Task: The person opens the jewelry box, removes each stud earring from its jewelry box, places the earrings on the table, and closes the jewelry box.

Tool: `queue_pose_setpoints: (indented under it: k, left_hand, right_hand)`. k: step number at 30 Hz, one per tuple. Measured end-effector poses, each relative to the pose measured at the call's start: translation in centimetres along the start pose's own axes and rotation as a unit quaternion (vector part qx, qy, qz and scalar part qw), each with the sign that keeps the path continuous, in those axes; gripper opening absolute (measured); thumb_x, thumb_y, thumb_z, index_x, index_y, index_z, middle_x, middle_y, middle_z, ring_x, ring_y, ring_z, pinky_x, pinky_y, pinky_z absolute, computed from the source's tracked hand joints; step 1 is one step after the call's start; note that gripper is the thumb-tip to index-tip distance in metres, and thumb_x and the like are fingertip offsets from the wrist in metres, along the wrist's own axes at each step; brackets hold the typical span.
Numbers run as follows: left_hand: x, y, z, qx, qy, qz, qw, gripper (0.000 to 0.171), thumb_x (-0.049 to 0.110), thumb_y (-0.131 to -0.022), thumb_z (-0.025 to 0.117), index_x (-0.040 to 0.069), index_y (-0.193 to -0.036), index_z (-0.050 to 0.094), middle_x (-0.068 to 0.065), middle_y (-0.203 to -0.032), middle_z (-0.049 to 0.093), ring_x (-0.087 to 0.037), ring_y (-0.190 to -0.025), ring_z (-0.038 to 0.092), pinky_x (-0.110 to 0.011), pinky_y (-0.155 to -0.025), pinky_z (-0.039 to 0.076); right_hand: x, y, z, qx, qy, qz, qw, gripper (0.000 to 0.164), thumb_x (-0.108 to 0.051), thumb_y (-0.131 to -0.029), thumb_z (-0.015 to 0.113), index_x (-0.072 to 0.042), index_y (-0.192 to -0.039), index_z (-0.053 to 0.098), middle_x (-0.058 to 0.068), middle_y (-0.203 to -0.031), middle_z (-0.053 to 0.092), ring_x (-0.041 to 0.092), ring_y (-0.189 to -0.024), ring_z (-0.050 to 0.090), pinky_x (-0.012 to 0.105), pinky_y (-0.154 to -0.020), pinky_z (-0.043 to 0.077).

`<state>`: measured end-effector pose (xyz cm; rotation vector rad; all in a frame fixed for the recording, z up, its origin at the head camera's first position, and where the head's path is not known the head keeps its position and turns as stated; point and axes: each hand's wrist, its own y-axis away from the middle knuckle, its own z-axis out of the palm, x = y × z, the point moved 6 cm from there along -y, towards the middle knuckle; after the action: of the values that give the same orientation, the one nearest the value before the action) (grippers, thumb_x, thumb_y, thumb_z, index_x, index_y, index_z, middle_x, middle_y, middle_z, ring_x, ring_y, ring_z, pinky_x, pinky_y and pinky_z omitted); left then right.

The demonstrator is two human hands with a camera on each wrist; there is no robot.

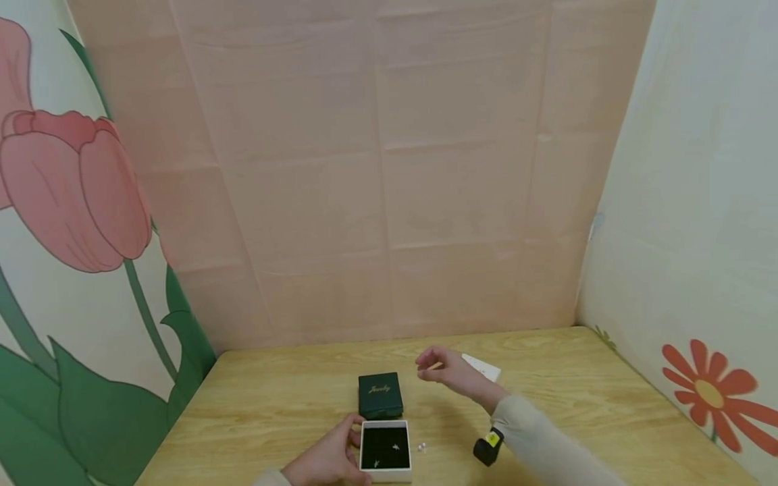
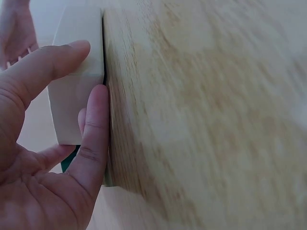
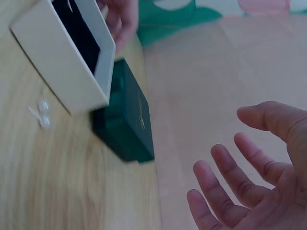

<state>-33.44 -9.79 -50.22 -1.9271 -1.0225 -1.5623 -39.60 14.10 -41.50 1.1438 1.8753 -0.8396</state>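
Observation:
My left hand (image 1: 334,452) grips the left side of an open white jewelry box base (image 1: 385,476). In the left wrist view its thumb (image 2: 72,60) lies against one box wall and a finger runs along the lower edge. Two small silvery pieces of jewelry (image 1: 395,447) sit on the box's black lining. Raised over the table, right of a dark green jewelry box lid (image 1: 380,395), my right hand (image 1: 446,371) holds nothing, its fingers spread and slightly bent. A pair of pearl-like earrings (image 3: 44,112) lies on the table just right of the white box.
A white card (image 1: 482,366) lies on the wooden table (image 1: 286,391) behind my right wrist, which partly covers it. By the right cuff is a black block with a yellow patch (image 1: 488,447). Pink cloth (image 1: 377,202) rises at the table's back edge; flowered panels flank both sides.

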Motion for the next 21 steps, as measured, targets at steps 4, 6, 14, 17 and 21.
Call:
queue_pose_setpoints:
  k: [4, 6, 14, 17, 21]
  left_hand:
    - [0.1, 0.1, 0.1, 0.006, 0.005, -0.002, 1.0, 0.078, -0.003, -0.068, 0.084, 0.005, -0.13, 0.037, -0.013, -0.1, 0.059, -0.023, -0.074, 0.064, -0.029, -0.064, 0.053]
    - [0.1, 0.1, 0.1, 0.007, 0.007, -0.007, 0.9999, 0.078, -0.003, -0.068, 0.084, 0.005, -0.13, 0.037, -0.013, -0.1, 0.059, -0.024, -0.075, 0.064, -0.03, -0.065, 0.053]
    - [-0.1, 0.1, 0.1, 0.007, 0.006, -0.025, 0.9997, 0.078, -0.003, -0.069, 0.083, 0.006, -0.131, 0.036, -0.014, -0.102, 0.059, -0.024, -0.076, 0.064, -0.03, -0.065, 0.053]
    - [0.0, 0.1, 0.1, 0.007, 0.006, -0.029, 0.9995, 0.078, -0.003, -0.069, 0.083, 0.007, -0.131, 0.036, -0.014, -0.102, 0.059, -0.023, -0.076, 0.064, -0.03, -0.066, 0.053]
    - [0.0, 0.0, 0.1, 0.008, 0.001, -0.039, 0.9992, 0.077, -0.003, -0.07, 0.082, 0.007, -0.131, 0.036, -0.014, -0.103, 0.058, -0.023, -0.077, 0.063, -0.03, -0.066, 0.053]
  right_hand:
    - [-1.4, 0.9, 2.4, -0.048, -0.018, -0.022, 0.998, 0.022, -0.015, -0.091, 0.067, -0.001, -0.105, 0.058, 0.01, -0.1, 0.06, 0.017, -0.088, 0.061, 0.038, -0.079, 0.051]
    - [-1.7, 1.3, 3.6, -0.069, -0.02, -0.021, 0.997, 0.021, -0.013, -0.09, 0.067, 0.0, -0.105, 0.059, 0.011, -0.1, 0.061, 0.017, -0.088, 0.062, 0.035, -0.078, 0.051]
    - [-1.8, 2.5, 6.6, -0.105, 0.032, -0.028, 0.994, 0.017, -0.008, -0.084, 0.07, -0.002, -0.099, 0.063, 0.012, -0.1, 0.064, 0.02, -0.091, 0.059, 0.035, -0.081, 0.05]
    - [-1.7, 2.7, 7.3, -0.105, 0.069, -0.038, 0.991, 0.015, -0.01, -0.081, 0.072, -0.006, -0.094, 0.065, 0.004, -0.096, 0.064, 0.021, -0.092, 0.058, 0.038, -0.084, 0.048]
    - [-1.4, 2.8, 8.0, -0.105, 0.107, -0.029, 0.988, 0.013, -0.01, -0.079, 0.074, -0.011, -0.089, 0.066, -0.002, -0.094, 0.062, 0.024, -0.094, 0.057, 0.042, -0.086, 0.047]
